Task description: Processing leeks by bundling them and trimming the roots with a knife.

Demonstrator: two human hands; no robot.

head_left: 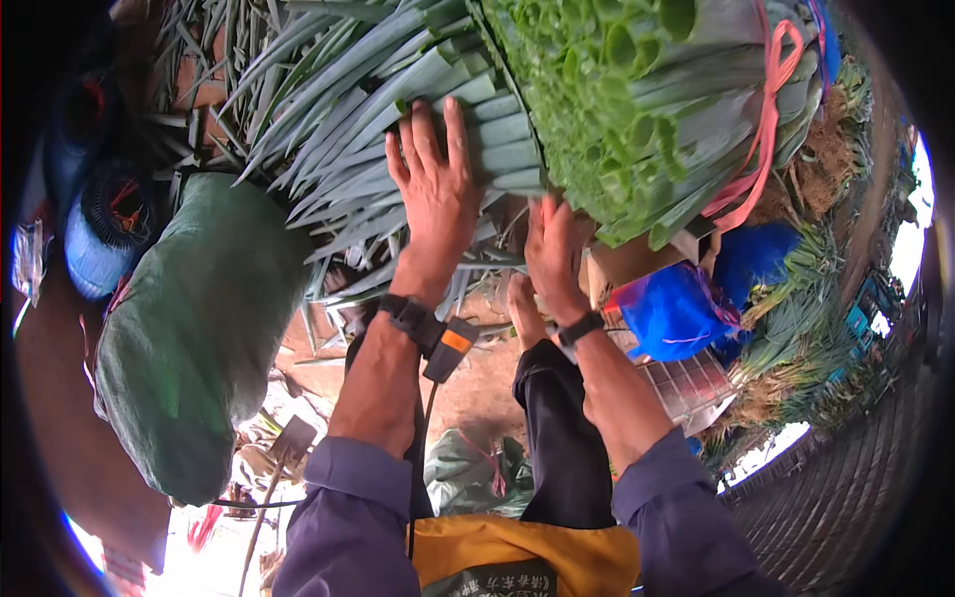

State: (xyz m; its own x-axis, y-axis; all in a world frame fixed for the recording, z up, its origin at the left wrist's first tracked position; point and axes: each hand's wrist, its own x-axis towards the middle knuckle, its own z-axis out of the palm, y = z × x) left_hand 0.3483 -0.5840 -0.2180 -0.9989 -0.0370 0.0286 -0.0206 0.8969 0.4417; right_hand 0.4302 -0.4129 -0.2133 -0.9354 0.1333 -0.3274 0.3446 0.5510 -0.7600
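My left hand (439, 172) presses flat, fingers spread, on the long leaves (351, 134) of a thick bundle of green onions. Along the line between these leaves and the cut face (589, 112) of the bundle runs a thin dark edge, which looks like a long blade (515, 78) seen edge-on. At its near end my right hand (553, 250) has its fingers curled around what appears to be its handle, mostly hidden. The cut face shows many hollow green tube ends. Pink plastic tape (768, 127) ties the bundle at the right.
A large green woven sack (201, 328) stands at the left, near blue bundles (108, 231). Leaf scraps (201, 67) litter the brick floor. Right of me are a blue bag (675, 310), a crate (686, 384) and piled green onions (791, 358). A long-handled tool (292, 440) is lower left.
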